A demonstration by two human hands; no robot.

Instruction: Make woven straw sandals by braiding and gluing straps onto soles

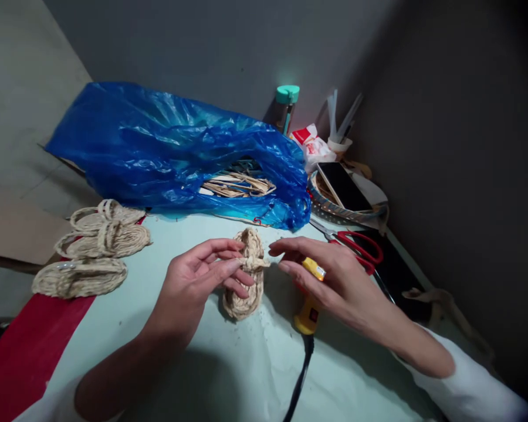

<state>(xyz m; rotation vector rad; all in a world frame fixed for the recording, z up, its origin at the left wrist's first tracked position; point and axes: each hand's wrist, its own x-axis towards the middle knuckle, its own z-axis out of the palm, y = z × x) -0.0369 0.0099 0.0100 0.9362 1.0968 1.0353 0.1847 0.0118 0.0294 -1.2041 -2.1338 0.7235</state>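
A small woven straw slipper (242, 306) stands upright in the middle of the table, sole partly hidden by my fingers. Across its front runs a short knotted straw strip (256, 264). My left hand (198, 272) pinches the strip's left end between thumb and forefinger, other fingers spread behind it. My right hand (330, 275) hovers by the strip's right end, thumb and fingers apart, holding nothing. Under the right hand is a yellow glue gun (307, 316) with a black cord, partly covered by that hand.
More straw slippers (81, 276) lie at left by a red strip (39, 340). Behind is a blue plastic bag (158, 146) of dried straw. At right are red-handled scissors (356, 243), a phone (344, 186) on a round basket (374, 218), and a green-lidded bottle (287, 95).
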